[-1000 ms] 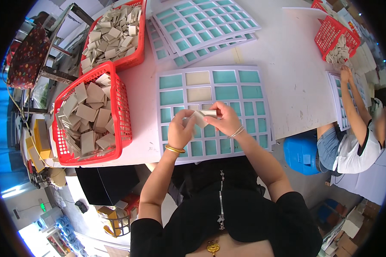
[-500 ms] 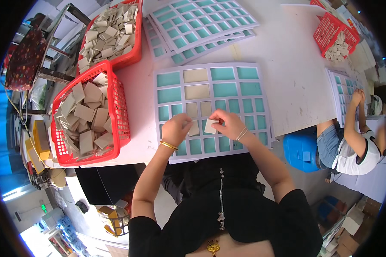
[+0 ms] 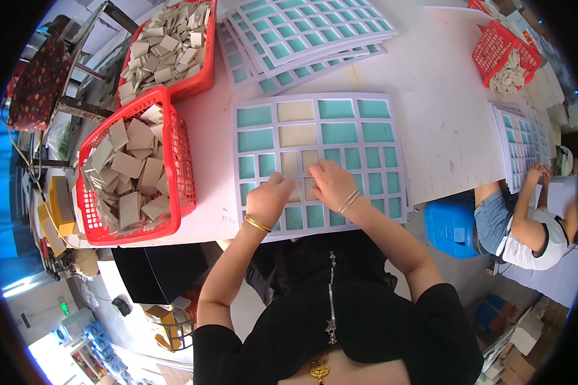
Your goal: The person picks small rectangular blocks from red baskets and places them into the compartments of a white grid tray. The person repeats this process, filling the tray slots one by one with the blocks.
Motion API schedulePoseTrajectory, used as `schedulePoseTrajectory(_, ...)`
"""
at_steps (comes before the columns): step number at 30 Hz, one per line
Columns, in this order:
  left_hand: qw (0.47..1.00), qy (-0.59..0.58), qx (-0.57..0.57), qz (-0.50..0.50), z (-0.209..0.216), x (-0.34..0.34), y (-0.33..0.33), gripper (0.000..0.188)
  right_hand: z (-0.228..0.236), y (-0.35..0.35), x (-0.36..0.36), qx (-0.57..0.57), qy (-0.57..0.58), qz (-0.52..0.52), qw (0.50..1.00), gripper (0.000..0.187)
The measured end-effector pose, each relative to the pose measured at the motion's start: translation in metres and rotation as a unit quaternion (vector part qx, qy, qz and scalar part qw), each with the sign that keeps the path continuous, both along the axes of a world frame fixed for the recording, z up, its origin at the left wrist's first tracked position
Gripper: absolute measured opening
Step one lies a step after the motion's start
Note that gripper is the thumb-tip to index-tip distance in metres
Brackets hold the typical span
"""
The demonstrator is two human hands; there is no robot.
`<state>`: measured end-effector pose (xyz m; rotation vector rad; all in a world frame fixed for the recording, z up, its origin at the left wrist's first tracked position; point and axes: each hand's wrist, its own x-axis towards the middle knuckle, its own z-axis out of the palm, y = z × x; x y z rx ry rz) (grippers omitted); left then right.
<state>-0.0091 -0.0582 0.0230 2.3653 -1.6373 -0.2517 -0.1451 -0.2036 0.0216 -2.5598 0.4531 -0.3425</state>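
A white grid panel point(image 3: 395, 154) with teal-backed windows lies in front of me. Several of its windows hold beige tiles, among them a wide tile point(image 3: 297, 135) in its upper part. My left hand point(image 3: 267, 202) rests on the panel's lower left part, fingers bent and bunched at a small beige tile point(image 3: 295, 191). Just to the right, the fingers of my right hand point(image 3: 334, 186) are closed together over another small beige tile point(image 3: 311, 188), partly covering it. Both small tiles appear to lie flat in neighbouring windows. The fingertips' exact contact is hidden.
At left stand a red basket point(image 3: 185, 157) of beige tiles and, behind it, another red basket point(image 3: 207, 70) of smaller tiles. Stacked grid panels point(image 3: 273, 67) lie beyond my panel. At far right, a person point(image 3: 536, 224) works beside a blue stool point(image 3: 451, 226).
Both small tiles, tilted in my fingers before, now lie lower in the windows. My left hand shifted slightly right and my right hand slightly left, the fingers coming down onto the panel.
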Motion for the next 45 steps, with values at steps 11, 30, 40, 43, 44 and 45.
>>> schedulePoseTrajectory(11,0.993,-0.020,0.085,-0.084,0.000,0.006,-0.005,0.013,-0.011,0.016,-0.014,-0.181,0.023,0.037,0.982,0.006)
schedulePoseTrajectory(30,0.938,0.175,-0.056,0.295,-0.022,0.051,0.085,0.025,-0.041,-0.059,-0.168,-0.040,0.050,-0.377,0.924,0.045)
schedulePoseTrajectory(40,0.916,0.188,-0.220,0.280,0.026,0.025,0.075,0.016,-0.037,-0.086,-0.181,0.377,-0.161,-0.416,0.812,0.031)
schedulePoseTrajectory(43,0.926,0.236,-0.185,0.228,0.029,-0.003,0.024,0.018,-0.048,-0.148,-0.234,0.239,-0.128,-0.482,0.833,0.033)
schedulePoseTrajectory(44,0.925,0.272,-0.165,0.210,0.032,-0.018,0.001,0.019,-0.054,-0.180,-0.261,0.208,-0.130,-0.490,0.837,0.035)
schedulePoseTrajectory(45,0.934,0.266,-0.190,0.148,0.018,-0.028,-0.018,0.020,-0.058,-0.212,-0.289,0.164,-0.118,-0.501,0.842,0.037)
